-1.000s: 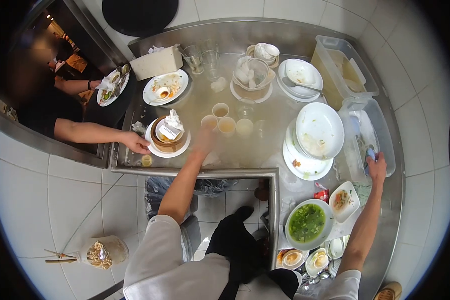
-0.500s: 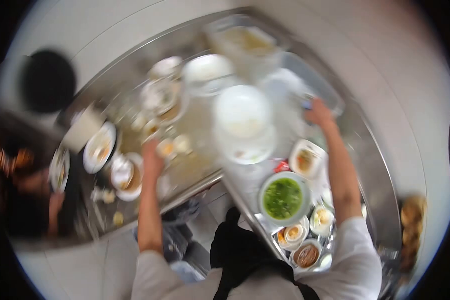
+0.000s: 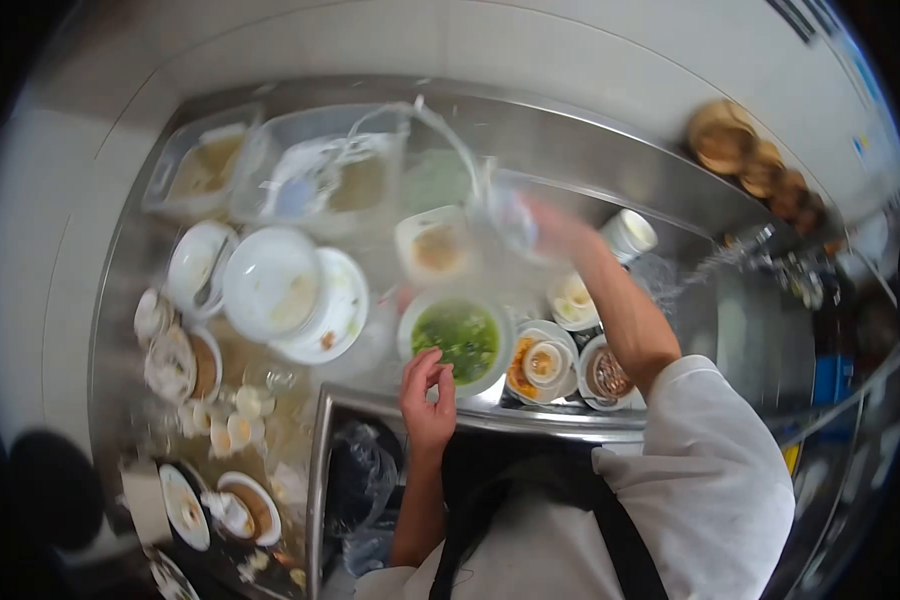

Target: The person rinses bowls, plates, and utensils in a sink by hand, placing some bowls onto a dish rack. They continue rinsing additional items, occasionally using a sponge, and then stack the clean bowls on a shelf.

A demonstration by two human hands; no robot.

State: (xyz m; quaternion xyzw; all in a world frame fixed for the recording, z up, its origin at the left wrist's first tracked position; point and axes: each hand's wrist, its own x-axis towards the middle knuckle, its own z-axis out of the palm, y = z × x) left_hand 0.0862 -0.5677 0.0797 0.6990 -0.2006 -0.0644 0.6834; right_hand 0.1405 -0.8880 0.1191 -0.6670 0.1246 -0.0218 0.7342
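My left hand (image 3: 430, 398) is at the near left rim of a white bowl of green soup (image 3: 458, 340), its fingers loosely curled and partly over the bowl, with no object visible in them. Motion blurs my right hand (image 3: 555, 228), which is closed around a pale blue-and-white, cloth-like thing (image 3: 510, 218). From that thing a whitish strand (image 3: 448, 135) arcs leftward toward a clear plastic tub (image 3: 255, 190). Below and left of my right hand is a squarish white dish (image 3: 432, 245) with brown remains.
Stacked white plates (image 3: 345, 330) stand left of the soup bowl. Small dishes with leftovers (image 3: 544, 362) sit at its right, near white stacked cups (image 3: 630, 234). A second tub (image 3: 200, 172) holds brownish liquid. Eggshell-like pieces (image 3: 235, 430) and dirty dishes lie on the left counter.
The view has swung to the right. My left hand has gone from the messy left counter to the soup bowl. My right hand has moved away from the tub with the cloth-like thing.
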